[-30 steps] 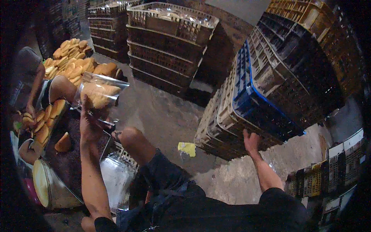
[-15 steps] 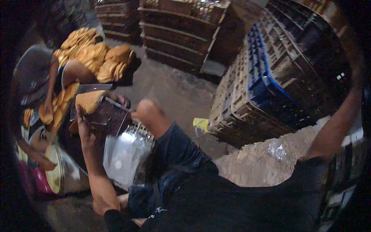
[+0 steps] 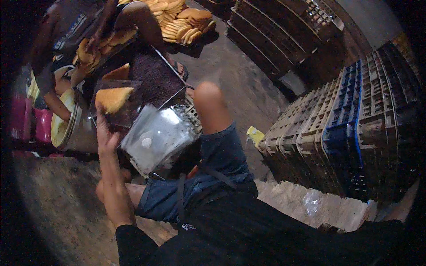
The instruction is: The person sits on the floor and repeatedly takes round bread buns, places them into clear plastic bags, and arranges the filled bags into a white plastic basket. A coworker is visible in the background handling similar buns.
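Observation:
My left hand (image 3: 108,133) is closed at the edge of a clear plastic bag holding a wedge-shaped piece of golden bread (image 3: 114,98). The fingers are partly hidden beneath it. Just right of this hand lies a stack of clear plastic bags (image 3: 157,137), with a small white round thing on top. Beyond the bagged bread is a metal-edged tray (image 3: 148,66) of dark, crumbly stuff, and another piece of bread (image 3: 117,72) shows at its left. Only a bit of my right arm appears at the right edge; my right hand is out of the picture.
A co-worker at the upper left holds bread in one hand (image 3: 90,48); the other reaches into a cream tub (image 3: 60,124). A bread pile (image 3: 186,24) lies beyond. Stacked crates (image 3: 319,128) stand at right, more crates (image 3: 270,35) behind. Yellow wrapping (image 3: 255,135) lies on the floor.
The view has turned, shifting the crates rightward. My right arm, raised at the right before, has mostly left the picture. My left hand keeps the bagged bread, now further from the tray.

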`<state>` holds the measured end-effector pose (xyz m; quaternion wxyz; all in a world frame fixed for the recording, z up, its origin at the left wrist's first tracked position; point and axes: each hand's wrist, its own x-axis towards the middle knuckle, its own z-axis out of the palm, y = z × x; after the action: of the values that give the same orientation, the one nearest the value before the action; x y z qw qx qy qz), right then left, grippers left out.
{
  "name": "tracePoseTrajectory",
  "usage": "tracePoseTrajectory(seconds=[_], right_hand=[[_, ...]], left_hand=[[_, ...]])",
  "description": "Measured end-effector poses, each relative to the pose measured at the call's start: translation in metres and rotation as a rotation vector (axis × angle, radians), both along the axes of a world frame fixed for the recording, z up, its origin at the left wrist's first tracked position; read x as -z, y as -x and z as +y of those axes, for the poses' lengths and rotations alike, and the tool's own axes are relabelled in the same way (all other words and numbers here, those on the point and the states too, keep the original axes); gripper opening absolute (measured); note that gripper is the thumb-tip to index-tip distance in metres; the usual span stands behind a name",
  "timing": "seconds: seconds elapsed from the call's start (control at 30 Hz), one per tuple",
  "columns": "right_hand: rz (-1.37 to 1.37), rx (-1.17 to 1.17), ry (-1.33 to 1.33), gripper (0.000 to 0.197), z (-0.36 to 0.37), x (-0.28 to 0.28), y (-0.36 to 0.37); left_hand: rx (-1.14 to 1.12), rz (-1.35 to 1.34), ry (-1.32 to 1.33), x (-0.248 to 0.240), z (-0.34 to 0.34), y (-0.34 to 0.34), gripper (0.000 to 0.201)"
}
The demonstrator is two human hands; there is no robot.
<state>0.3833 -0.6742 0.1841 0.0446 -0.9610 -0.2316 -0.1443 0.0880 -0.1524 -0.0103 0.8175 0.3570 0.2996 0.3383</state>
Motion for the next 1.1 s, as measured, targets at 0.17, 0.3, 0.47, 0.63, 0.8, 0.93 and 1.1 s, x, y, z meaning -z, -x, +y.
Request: tracePoseTrajectory(seconds=[0.17,0.3,0.47,0.63,0.8,0.93,1.1], right_hand=[[0.007,-0.009,-0.003,0.05,0.0,-0.002,0.003],[0.007,0.01,0.005,0.049,0.0,-0.006,0.012],[-0.028,-0.011,0.005,0.049,0.009,-0.02,0.022],[-0.031,-0.069,0.003,0.049,0.023,-0.025,0.024],[-0.07,-0.052,0.056,0.049,0.035,-0.058,0.004],[-0.145,-0.19,0.011,0.049,0.091,-0.056,-0.07],[-0.27,-0.297,-0.121,0.049,0.18,-0.017,-0.146]], left_hand=[[0.037,0.013,-0.023,-0.012,0.017,0.003,0.065],[0.065,-0.083,-0.376,-0.016,0.018,0.01,0.064],[-0.132,-0.035,-0.035,0.001,0.027,0.042,0.062],[-0.256,-0.067,-0.001,0.005,0.025,0.082,0.061],[-0.213,-0.108,0.089,0.021,0.024,0.1,0.06],[-0.154,-0.154,0.067,0.013,0.031,0.115,0.059],[-0.138,-0.109,0.092,0.016,0.031,0.082,0.06]])
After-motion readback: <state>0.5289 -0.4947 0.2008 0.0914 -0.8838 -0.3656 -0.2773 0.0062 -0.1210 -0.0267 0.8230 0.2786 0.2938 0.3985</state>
